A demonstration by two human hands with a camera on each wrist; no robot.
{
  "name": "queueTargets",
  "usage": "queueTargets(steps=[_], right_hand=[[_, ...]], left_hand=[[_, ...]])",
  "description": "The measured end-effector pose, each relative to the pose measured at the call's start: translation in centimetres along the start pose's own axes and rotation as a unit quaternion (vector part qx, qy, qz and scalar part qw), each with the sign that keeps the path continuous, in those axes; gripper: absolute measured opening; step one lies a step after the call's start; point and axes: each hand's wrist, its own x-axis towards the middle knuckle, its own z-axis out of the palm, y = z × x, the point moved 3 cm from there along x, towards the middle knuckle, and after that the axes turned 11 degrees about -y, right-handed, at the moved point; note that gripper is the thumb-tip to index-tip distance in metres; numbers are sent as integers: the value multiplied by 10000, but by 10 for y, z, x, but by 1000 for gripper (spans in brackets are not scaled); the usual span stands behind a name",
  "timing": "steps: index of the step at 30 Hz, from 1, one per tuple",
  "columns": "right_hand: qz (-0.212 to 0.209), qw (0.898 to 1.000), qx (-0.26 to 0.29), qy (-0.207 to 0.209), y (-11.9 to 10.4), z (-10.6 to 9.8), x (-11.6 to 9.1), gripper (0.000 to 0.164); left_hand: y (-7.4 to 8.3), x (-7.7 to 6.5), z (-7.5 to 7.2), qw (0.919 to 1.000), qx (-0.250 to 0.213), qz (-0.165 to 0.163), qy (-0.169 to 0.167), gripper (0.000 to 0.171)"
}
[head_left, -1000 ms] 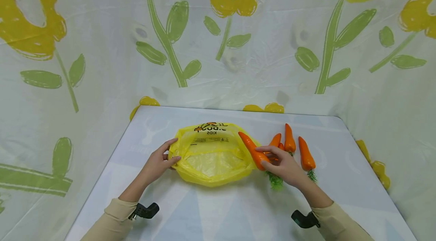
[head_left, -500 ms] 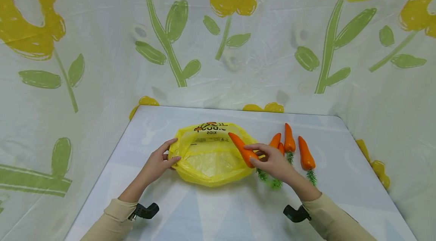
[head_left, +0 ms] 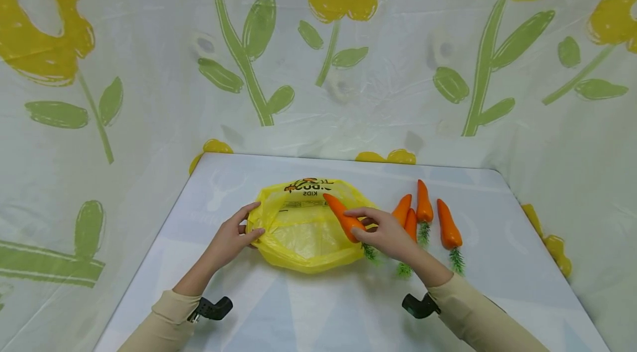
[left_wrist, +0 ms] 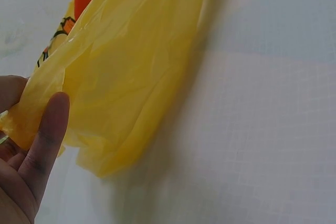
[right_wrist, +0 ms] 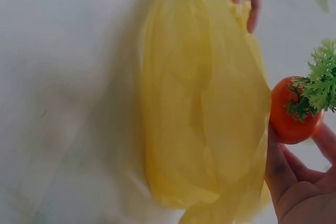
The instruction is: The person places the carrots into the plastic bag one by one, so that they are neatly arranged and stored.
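Note:
A yellow plastic bag [head_left: 309, 261] lies on the table with its mouth spread open toward me; dark print shows on its far side. My left hand [head_left: 233, 237] pinches the bag's left rim, the thumb outside, as the left wrist view also shows on the bag [left_wrist: 126, 72]. My right hand [head_left: 385, 233] holds an orange carrot [head_left: 340, 216] near its thick end, over the right part of the bag's mouth, tip pointing up and left. Its green leafy top [right_wrist: 323, 77] hangs past the fingers in the right wrist view.
To the right of the bag lie several more carrots, among them one at the far right [head_left: 449, 225] and one farther back [head_left: 423, 201]. The table [head_left: 239, 313] is pale with blue shapes. A flower-printed cloth [head_left: 388, 109] hangs behind it.
My right hand has moved left with the carrot, from the bag's right edge to over its mouth, uncovering more of the carrots behind. My left hand stays on the rim.

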Motion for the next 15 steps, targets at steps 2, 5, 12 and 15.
queueTargets(steps=[2, 5, 12, 15], right_hand=[[-13, 10000, 19, -20, 0, 1, 3, 36], [21, 10000, 33, -17, 0, 3, 8, 35], [2, 10000, 87, -49, 1, 7, 21, 35], [58, 9999, 111, -41, 1, 8, 27, 35]], left_hand=[[0, 0, 0, 10000, 23, -16, -23, 69], [-1, 1, 0, 10000, 27, -61, -21, 69], [-1, 0, 0, 10000, 30, -43, -31, 69], [-1, 0, 0, 10000, 29, -67, -21, 69]])
